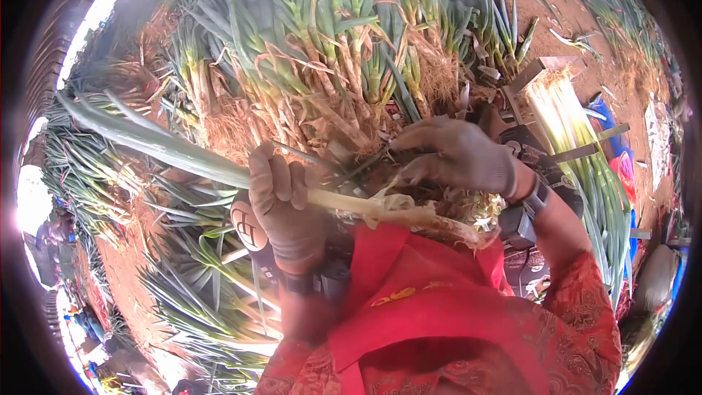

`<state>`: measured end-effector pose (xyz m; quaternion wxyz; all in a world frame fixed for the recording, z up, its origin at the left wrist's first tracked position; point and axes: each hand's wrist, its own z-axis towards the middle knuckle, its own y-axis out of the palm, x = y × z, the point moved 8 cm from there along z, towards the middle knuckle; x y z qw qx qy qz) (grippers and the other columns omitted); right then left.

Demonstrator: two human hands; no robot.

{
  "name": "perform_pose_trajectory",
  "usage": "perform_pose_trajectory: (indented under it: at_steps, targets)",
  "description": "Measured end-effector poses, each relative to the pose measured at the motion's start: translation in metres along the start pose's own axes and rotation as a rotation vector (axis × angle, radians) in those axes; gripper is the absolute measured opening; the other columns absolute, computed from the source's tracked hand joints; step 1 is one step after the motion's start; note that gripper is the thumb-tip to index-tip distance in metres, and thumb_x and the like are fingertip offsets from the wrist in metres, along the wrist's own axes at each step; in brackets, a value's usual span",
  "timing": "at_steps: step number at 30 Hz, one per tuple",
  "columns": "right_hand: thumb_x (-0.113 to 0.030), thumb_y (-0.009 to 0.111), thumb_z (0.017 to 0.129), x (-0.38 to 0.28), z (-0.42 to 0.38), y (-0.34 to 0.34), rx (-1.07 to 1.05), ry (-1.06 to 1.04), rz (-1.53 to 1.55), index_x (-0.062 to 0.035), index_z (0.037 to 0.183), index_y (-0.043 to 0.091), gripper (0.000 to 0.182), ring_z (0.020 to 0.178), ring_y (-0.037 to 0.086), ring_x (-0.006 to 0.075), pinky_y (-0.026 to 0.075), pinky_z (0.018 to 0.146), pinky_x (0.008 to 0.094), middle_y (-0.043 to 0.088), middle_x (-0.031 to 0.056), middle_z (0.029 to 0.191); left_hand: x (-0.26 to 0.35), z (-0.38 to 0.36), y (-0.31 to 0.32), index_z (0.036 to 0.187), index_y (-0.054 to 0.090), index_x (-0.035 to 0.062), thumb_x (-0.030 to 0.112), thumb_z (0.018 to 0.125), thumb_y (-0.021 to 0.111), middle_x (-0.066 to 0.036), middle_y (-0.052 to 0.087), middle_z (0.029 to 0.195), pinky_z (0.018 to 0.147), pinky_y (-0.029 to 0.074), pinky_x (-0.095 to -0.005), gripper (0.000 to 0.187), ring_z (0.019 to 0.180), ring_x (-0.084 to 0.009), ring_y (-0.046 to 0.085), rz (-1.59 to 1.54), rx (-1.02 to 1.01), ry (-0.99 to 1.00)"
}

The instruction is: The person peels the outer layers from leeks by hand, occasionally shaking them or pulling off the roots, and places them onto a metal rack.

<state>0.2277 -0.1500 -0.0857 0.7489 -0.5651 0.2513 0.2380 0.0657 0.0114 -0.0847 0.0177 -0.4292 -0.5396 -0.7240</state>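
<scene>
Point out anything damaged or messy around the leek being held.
The left hand grips a leek whose pale outer skin hangs torn and loose near the right hand. Dry brown leaves droop across the pile behind. Otherwise nothing stands out.

Head camera, fisheye, looking down

It sits close above both gloved hands, facing forward and down over a heap of green onions [322, 51] on soil.

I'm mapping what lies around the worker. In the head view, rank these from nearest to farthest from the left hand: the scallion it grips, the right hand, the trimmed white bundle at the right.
From the left hand:
1. Scallion, gripped in it, leaves running up-left.
2. Right hand, just to its right, at the root end.
3. Trimmed bundle, far right.
</scene>
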Motion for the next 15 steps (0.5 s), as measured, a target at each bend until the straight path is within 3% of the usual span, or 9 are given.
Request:
perform_pose_trajectory:
  at_steps: [1,4,5,8,11,12,13,14,15]
  targets:
    - [-0.038,0.062,0.094,-0.017,0.015,0.009,-0.051,-0.061,0.199,-0.0013,0.113,0.066,0.042,0.095,0.066,0.0269,0.053,0.08,0.0368,0.068,0.0145,0.105,-0.003,0.001,0.002,0.116,0.058,0.003,0.027,0.102,0.052,0.007,0.034,0.066,0.057,0.038,-0.0255,0.028,0.054,-0.0058,0.033,-0.101,-0.052,-0.016]
    - [-0.044,0.055,0.099,-0.052,0.04,0.064,-0.461,0.22,0.763,0.0013,0.119,0.062,0.05,0.099,0.063,0.0173,0.05,0.085,0.0315,0.068,0.0103,0.109,-0.004,0.005,0.014,0.113,0.058,0.0036,0.028,0.103,0.049,0.006,0.035,0.064,0.055,0.036,-0.025,0.028,0.052,-0.0061,0.033,-0.28,-0.179,-0.06]
    - [-0.045,0.053,0.1,-0.061,0.04,0.08,-0.616,0.317,0.896,0.0021,0.12,0.061,0.051,0.099,0.061,0.0147,0.049,0.087,0.0305,0.067,0.0084,0.108,-0.003,0.005,0.008,0.111,0.058,0.004,0.029,0.103,0.048,0.006,0.035,0.064,0.053,0.035,-0.0248,0.028,0.051,-0.0063,0.033,-0.266,-0.113,-0.085]
    - [-0.047,0.05,0.101,-0.065,0.045,0.113,-0.572,0.372,1.161,0.0014,0.11,0.063,0.051,0.088,0.057,0.0114,0.048,0.078,0.0295,0.063,0.0044,0.095,0.003,-0.001,-0.015,0.106,0.059,0.0052,0.031,0.103,0.047,0.007,0.035,0.062,0.048,0.033,-0.0243,0.028,0.049,-0.0069,0.034,-0.225,0.102,-0.156]
    - [-0.049,0.048,0.102,-0.089,0.039,0.132,-0.435,0.474,1.401,0.0003,0.103,0.063,0.051,0.078,0.054,0.0111,0.047,0.069,0.0297,0.059,0.0032,0.084,0.024,0.009,-0.042,0.104,0.058,0.0051,0.029,0.103,0.047,0.006,0.036,0.062,0.045,0.032,-0.025,0.027,0.045,-0.0066,0.033,-0.15,-0.03,-0.016]
    - [-0.049,0.047,0.102,-0.092,0.039,0.13,-0.487,0.468,1.241,0.0,0.102,0.063,0.051,0.078,0.055,0.0114,0.046,0.069,0.0295,0.059,0.0039,0.084,0.03,0.011,-0.046,0.103,0.058,0.0051,0.029,0.102,0.047,0.006,0.036,0.061,0.044,0.032,-0.0253,0.026,0.044,-0.0065,0.033,-0.125,-0.078,0.028]
    - [-0.049,0.046,0.102,-0.094,0.039,0.124,-0.534,0.459,1.079,-0.0004,0.101,0.063,0.051,0.078,0.055,0.0117,0.046,0.069,0.0293,0.059,0.0046,0.084,0.028,0.01,-0.058,0.103,0.058,0.0048,0.028,0.101,0.049,0.006,0.038,0.06,0.043,0.032,-0.0255,0.025,0.042,-0.0068,0.033,-0.242,0.019,-0.008]
    - [-0.049,0.045,0.103,-0.094,0.039,0.122,-0.576,0.448,0.918,-0.0007,0.101,0.063,0.051,0.077,0.055,0.012,0.046,0.069,0.0291,0.06,0.0053,0.083,0.029,0.012,-0.057,0.103,0.058,0.0053,0.028,0.101,0.05,0.005,0.039,0.06,0.044,0.033,-0.0257,0.024,0.042,-0.007,0.034,-0.24,-0.056,-0.018]
    - [-0.049,0.049,0.101,-0.092,0.038,0.126,-0.572,0.405,0.83,-0.0043,0.104,0.063,0.047,0.085,0.054,0.0108,0.044,0.077,0.026,0.059,0.0064,0.087,0.029,0.017,-0.067,0.103,0.058,0.0059,0.028,0.1,0.052,0.005,0.04,0.06,0.044,0.034,-0.026,0.023,0.042,-0.0073,0.036,-0.237,-0.13,-0.031]
